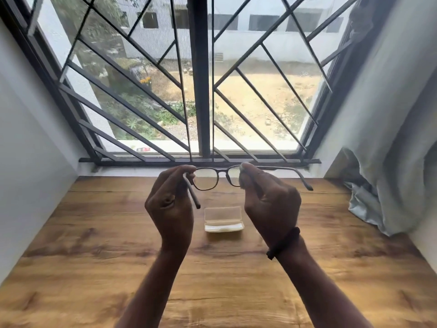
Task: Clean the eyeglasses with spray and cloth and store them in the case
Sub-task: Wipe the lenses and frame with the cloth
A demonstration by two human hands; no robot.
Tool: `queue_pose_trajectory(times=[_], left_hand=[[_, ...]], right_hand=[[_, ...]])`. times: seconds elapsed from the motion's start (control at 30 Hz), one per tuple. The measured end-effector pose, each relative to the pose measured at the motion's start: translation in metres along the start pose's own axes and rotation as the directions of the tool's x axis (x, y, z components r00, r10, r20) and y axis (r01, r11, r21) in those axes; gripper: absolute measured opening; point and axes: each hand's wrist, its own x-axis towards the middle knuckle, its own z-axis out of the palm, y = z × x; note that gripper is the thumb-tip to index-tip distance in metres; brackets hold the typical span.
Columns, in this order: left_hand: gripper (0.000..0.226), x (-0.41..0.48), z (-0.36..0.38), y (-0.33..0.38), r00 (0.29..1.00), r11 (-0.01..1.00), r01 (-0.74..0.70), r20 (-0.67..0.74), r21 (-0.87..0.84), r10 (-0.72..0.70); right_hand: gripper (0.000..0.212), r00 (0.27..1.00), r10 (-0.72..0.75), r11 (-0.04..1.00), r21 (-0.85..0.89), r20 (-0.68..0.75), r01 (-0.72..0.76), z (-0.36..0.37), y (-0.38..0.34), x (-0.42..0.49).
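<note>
I hold dark-framed eyeglasses (218, 177) up in the air above the wooden table (94, 245), temples unfolded toward me. My left hand (171, 202) pinches the frame's left corner, with the left temple running down past my fingers. My right hand (268, 196) presses a pale grey cloth (243, 177) onto the right lens, thumb and fingers closed on it. The right temple sticks out to the right. Below, between my wrists, a clear plastic case (223, 220) lies open on the table. No spray bottle is in view.
A barred window (201, 91) stands right behind the table's far edge. White walls close in the left and right sides. A light curtain (383, 176) bunches at the right, touching the table's right end. A dark band circles my right wrist.
</note>
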Motion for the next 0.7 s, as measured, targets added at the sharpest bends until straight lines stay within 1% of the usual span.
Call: queue_pose_trajectory(times=[0.1, 0.2, 0.3, 0.37, 0.4, 0.47, 0.57, 0.63, 0.7], left_hand=[[0.014, 0.001, 0.002, -0.001, 1.0, 1.0, -0.003, 0.0, -0.007, 0.003], [0.014, 0.002, 0.003, -0.001, 1.0, 0.999, 0.02, -0.007, -0.026, -0.02], [0.026, 0.003, 0.003, -0.002, 0.998, 0.998, 0.053, -0.033, -0.02, -0.053], [0.035, 0.002, 0.003, -0.005, 0.995, 0.995, 0.086, -0.048, -0.05, -0.088], [0.035, 0.001, 0.002, -0.006, 0.994, 0.993, 0.098, -0.048, -0.065, -0.101], [0.03, -0.002, 0.0, -0.009, 0.994, 0.993, 0.1, -0.035, -0.067, -0.103], [0.027, -0.004, -0.002, -0.011, 0.994, 0.993, 0.101, -0.024, -0.058, -0.102], [0.025, -0.005, -0.003, -0.011, 0.995, 0.993, 0.097, -0.011, -0.063, -0.098], [0.03, -0.006, -0.003, -0.011, 0.995, 0.992, 0.102, 0.007, -0.079, -0.102]], right_hand=[[0.021, 0.999, -0.006, 0.998, 0.065, 0.049, 0.003, 0.003, -0.004, -0.002], [0.023, 0.993, -0.044, 0.989, 0.149, 0.112, 0.027, 0.006, -0.004, -0.003], [0.025, 0.975, -0.079, 0.982, 0.186, 0.207, 0.04, 0.004, -0.002, -0.004], [0.024, 0.963, -0.091, 0.985, 0.167, 0.252, 0.05, 0.0, 0.002, -0.006], [0.024, 0.959, -0.09, 0.987, 0.154, 0.27, 0.049, -0.002, 0.004, -0.008], [0.024, 0.947, -0.083, 0.99, 0.13, 0.31, 0.045, -0.006, 0.011, -0.009], [0.025, 0.931, -0.098, 0.995, 0.067, 0.351, 0.079, -0.011, 0.019, -0.01], [0.025, 0.933, -0.102, 0.995, 0.029, 0.345, 0.098, -0.013, 0.021, -0.01], [0.026, 0.948, -0.094, 0.995, -0.004, 0.303, 0.099, -0.014, 0.021, -0.009]])
